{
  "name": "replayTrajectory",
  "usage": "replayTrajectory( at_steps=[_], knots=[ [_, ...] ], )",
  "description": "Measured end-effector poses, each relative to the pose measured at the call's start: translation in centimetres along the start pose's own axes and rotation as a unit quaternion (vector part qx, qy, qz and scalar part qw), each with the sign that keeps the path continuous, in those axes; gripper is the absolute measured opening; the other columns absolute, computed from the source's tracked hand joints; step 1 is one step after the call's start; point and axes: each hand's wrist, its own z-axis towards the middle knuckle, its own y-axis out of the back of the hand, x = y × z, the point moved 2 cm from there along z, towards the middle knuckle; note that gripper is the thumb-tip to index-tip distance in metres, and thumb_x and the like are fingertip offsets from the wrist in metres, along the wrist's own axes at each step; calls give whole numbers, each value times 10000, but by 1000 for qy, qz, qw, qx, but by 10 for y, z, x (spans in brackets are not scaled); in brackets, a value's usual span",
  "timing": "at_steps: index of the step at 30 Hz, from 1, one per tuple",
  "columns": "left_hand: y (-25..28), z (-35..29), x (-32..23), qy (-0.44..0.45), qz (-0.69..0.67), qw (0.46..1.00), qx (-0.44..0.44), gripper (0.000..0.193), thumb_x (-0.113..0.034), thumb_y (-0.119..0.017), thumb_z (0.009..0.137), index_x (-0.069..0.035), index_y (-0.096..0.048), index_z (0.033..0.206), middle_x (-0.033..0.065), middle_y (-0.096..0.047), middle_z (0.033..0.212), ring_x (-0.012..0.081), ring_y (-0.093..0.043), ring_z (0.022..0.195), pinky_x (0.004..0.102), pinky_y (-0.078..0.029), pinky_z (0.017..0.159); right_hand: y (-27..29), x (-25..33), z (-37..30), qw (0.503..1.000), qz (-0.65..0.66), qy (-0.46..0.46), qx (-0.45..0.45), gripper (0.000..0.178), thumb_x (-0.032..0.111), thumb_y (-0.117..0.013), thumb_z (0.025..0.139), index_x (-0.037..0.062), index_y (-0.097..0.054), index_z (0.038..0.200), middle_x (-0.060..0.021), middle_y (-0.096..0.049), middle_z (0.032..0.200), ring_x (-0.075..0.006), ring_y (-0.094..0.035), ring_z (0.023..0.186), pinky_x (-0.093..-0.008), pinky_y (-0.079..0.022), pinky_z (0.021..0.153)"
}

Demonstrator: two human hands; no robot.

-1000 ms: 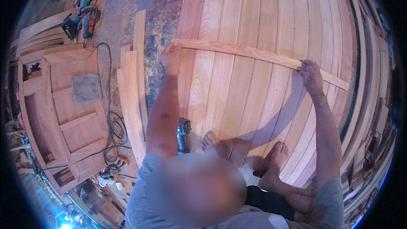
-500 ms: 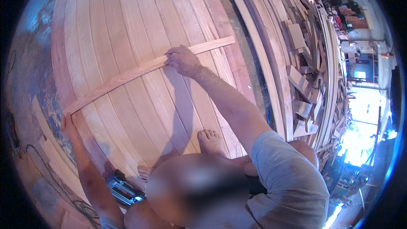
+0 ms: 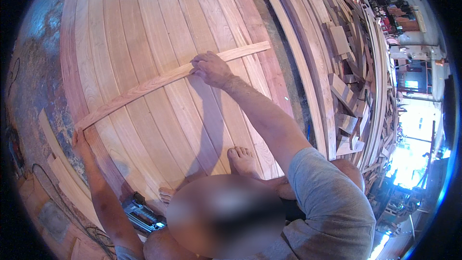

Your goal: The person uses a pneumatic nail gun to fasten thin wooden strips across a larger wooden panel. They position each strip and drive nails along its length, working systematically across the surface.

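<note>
A long narrow wooden strip (image 3: pixel 144 86) lies slantwise across a large panel of joined wooden boards (image 3: pixel 159 24). My right hand (image 3: pixel 211 69) is closed over the strip right of its middle, with fingers bent across its far edge. At the panel's left edge, my left hand (image 3: pixel 82 145) reaches up to the strip's near end. Its fingers look stretched out and touch the corner there, though they show only in part. My bare feet (image 3: pixel 243 161) rest on the boards below the strip.
A black and silver power tool (image 3: pixel 141 214) lies by the panel's lower left edge. Long planks (image 3: pixel 308 62) run along the right side, beside a heap of wood offcuts (image 3: pixel 344 91). On the left floor are loose wooden slats (image 3: pixel 67 178) and a dark cable (image 3: pixel 45 183).
The whole view has shifted slightly. Both hands stay at the same places on the strip, and the strip holds its position on the panel.
</note>
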Motion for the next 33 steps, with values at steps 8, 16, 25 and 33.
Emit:
replayTrajectory(
  at_steps=[8,16,25,33],
  knots=[
    [15,-14,-15,-72,-38,990,116,477,-259,-694,984,53,-623,1337,131,-697,1193,234,-644,1088,353,-514,967,-9,-10,3,991,11,-92,95,313,297,-735,888,58,-759,1089,-162,-672,1291,-371,-593,1222,-491,-458,1077],
    [133,-217,-54,10,247,967,-70,534,-218,-787,927,32,-593,1358,140,-673,1166,262,-634,1081,400,-497,993,14,63,61,971,-1,-163,177,484,501,-794,853,36,-695,943,-168,-721,1042,-331,-705,952,-445,-573,865],
    [124,-405,14,74,425,901,-53,988,-271,-873,715,82,-380,1494,322,-462,1419,482,-479,1327,523,-430,1132,-29,98,125,920,69,-218,319,594,545,-797,763,-30,-701,881,-162,-751,831,-255,-759,789,-410,-604,749],
    [140,-380,-10,-6,495,864,-90,683,-173,-798,714,60,-556,1309,286,-614,1228,484,-605,1168,520,-505,1034,-24,116,141,910,32,-229,343,478,386,-828,753,-27,-678,941,-132,-719,713,-192,-726,666,-353,-589,644]
  ],
)
